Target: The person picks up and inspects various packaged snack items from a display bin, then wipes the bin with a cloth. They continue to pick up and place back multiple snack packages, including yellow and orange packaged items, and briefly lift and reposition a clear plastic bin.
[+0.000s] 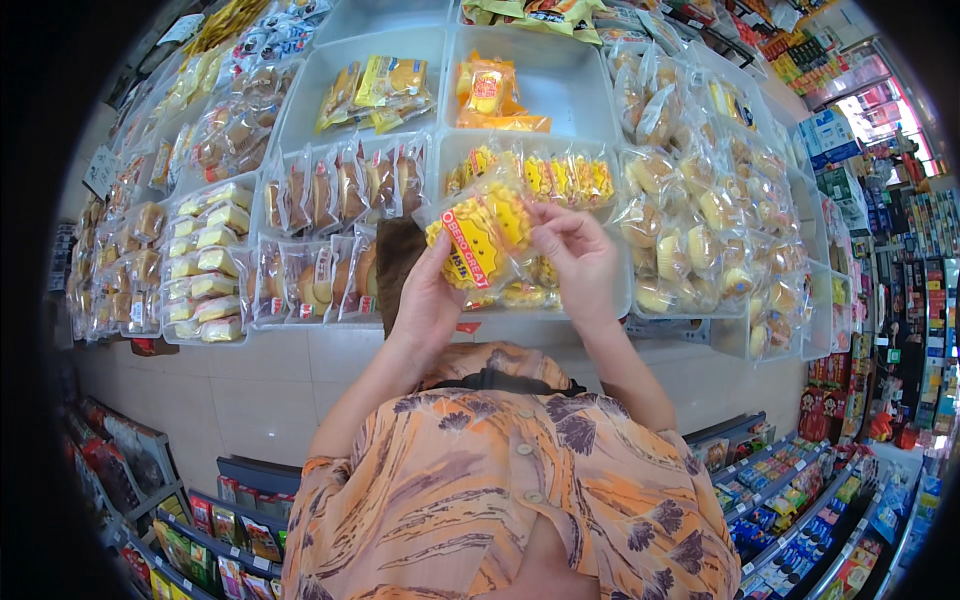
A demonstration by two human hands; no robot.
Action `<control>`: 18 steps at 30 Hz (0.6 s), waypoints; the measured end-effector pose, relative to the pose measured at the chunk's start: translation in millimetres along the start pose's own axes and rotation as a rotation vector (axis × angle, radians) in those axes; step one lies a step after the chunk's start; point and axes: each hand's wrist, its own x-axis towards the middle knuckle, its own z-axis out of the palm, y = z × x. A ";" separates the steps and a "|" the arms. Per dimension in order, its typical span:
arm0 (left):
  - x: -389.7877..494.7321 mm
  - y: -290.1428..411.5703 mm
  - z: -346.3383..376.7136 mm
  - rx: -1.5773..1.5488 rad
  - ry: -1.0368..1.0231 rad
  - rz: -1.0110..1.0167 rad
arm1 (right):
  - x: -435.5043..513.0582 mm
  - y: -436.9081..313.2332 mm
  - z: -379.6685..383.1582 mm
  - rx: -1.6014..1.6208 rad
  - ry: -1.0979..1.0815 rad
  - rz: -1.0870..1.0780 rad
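Clear packets of yellow crinkled snacks [480,240], printed with a yellow cartoon shape and a red band of writing, are held up over a bin. My left hand [431,296] grips them at the lower left, thumb on the front. At their right edge, my right hand [581,259] pinches the wrapping between thumb and forefinger, the other fingers curled. Below and behind them is a translucent plastic bin [619,289] with rows of similar yellow packets [566,180]. A dark brown cloth [397,262] lies at the bin's left side, partly behind my left hand.
Wrapped brown cakes [322,191] fill the bin to the left, and pale wrapped cakes [214,262] stand further left. Bagged buns [686,232] are heaped on the right. Orange packets [487,90] lie in the bin beyond. Snack shelves [787,510] stand behind me over a tiled floor [259,397].
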 end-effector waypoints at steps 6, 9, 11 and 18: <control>-5.8 4.3 -9.0 -0.193 -0.092 -0.091 | -11.9 -6.9 12.2 -0.036 -0.277 0.024; -14.3 10.8 -18.3 -0.177 -0.089 -0.021 | 17.8 -2.1 1.0 -0.316 -0.282 0.014; -19.3 14.0 -24.5 -0.252 -0.107 -0.006 | 39.5 8.0 -5.0 -0.655 -0.111 0.115; -31.3 22.1 -38.9 -0.329 -0.220 0.009 | 72.2 71.6 15.9 -1.500 -0.072 -0.275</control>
